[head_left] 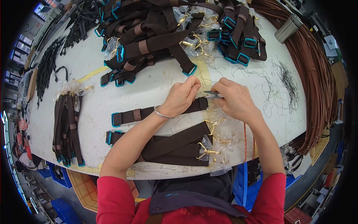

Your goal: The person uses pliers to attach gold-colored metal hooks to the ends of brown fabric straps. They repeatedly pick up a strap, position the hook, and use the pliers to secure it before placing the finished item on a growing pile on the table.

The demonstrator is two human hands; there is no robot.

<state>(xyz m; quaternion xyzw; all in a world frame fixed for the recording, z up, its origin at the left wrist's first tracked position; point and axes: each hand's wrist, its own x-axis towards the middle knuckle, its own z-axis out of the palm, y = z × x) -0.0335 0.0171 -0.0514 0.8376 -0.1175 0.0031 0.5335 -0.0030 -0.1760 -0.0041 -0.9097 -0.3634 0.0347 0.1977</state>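
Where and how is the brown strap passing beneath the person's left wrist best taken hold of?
Probably by the blue buckle at the left end of the strap, coming from the person's left: its angular frame looks rigid and lies away from the left hand and right hand.

Small characters (197,211) stand on the red shirt (117,199).

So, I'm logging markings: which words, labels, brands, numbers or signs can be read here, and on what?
Shirt: faint reddish characters on the chest; I won't copy them out.
Apron: small blue mark, too small to read.
Papers at right: any print too small to read.
Straps: no lettering that I can make out.
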